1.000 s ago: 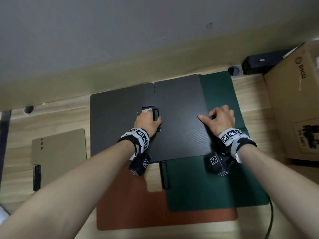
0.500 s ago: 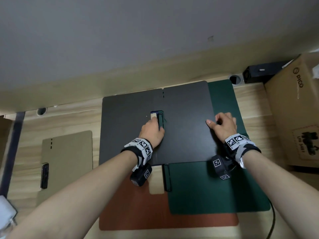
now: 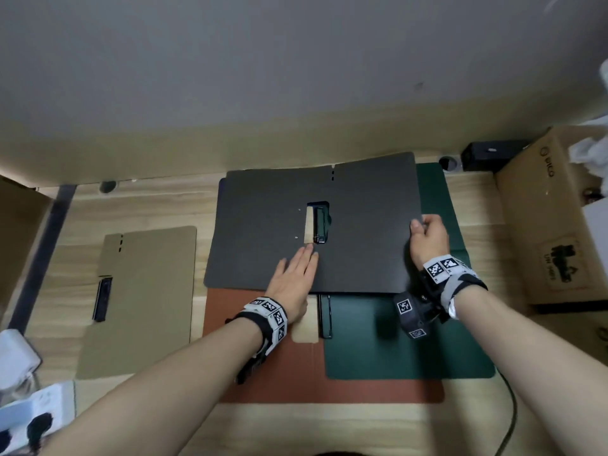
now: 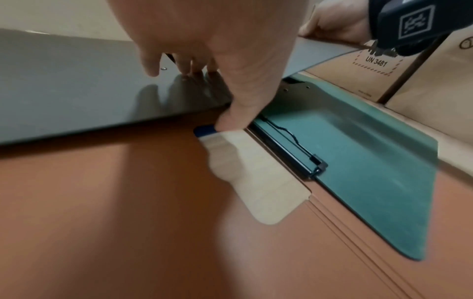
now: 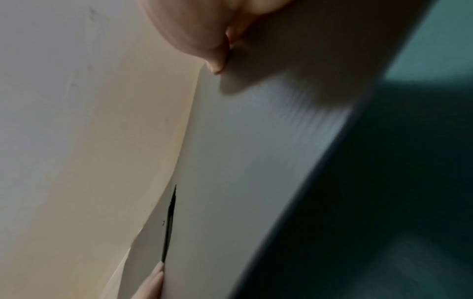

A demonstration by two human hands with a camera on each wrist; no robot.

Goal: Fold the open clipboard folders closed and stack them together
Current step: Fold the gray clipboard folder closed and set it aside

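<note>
Mid-frame, our left hand (image 3: 293,278) presses flat, fingers straight, on the black folder (image 3: 362,232); our right hand (image 3: 427,240) seemingly pinches its right edge.

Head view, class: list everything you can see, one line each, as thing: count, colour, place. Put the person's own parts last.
Open black clipboard folder: one, black, on top, mid-desk.
Open green clipboard folder: one, dark green, under the black, right.
Open rust-brown clipboard folder: one, rust brown, bottom layer.
Closed tan clipboard folder: one, tan, left, apart.
Cardboard box: one, brown, right.
Wooden desk: one, pale wood.
Left hand: flat on the black folder.
Right hand: grips the black folder's right edge, which is lifted.
</note>
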